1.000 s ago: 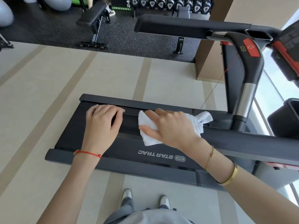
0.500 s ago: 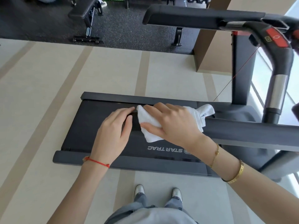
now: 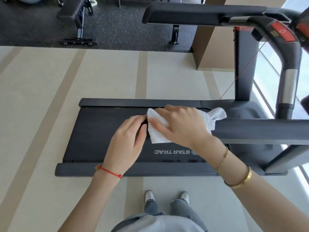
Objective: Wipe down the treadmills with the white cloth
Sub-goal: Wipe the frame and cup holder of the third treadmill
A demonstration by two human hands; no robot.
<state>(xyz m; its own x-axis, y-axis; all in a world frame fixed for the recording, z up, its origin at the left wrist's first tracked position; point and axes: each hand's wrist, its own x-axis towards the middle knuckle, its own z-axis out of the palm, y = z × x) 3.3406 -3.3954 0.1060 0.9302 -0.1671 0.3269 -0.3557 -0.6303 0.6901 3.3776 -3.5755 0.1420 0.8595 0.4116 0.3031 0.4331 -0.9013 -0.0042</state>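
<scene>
A dark Star Trac treadmill (image 3: pixel 100 131) lies crosswise below me. My right hand (image 3: pixel 180 128) grips the bunched white cloth (image 3: pixel 158 136) at the free end of the near handrail (image 3: pixel 259 131), above the belt. A tagged tail of the cloth sticks out to the right of the hand. My left hand (image 3: pixel 127 139) hovers over the belt with its fingers stretched toward the cloth, and the fingertips touch its left edge. Whether the cloth rests on the handrail's end is hidden by my right hand.
The far handrail (image 3: pixel 200 13) and the console's red-buttoned upright (image 3: pixel 289 67) rise at the right. A weight bench (image 3: pixel 75 17) stands on the dark mat beyond. A brown pillar (image 3: pixel 214 52) and a window lie to the right. My feet (image 3: pixel 167 196) stand on the pale striped floor.
My left hand slid right across the belt until its fingertips reached the cloth. My right hand kept the cloth in about the same place. The view shifted slightly.
</scene>
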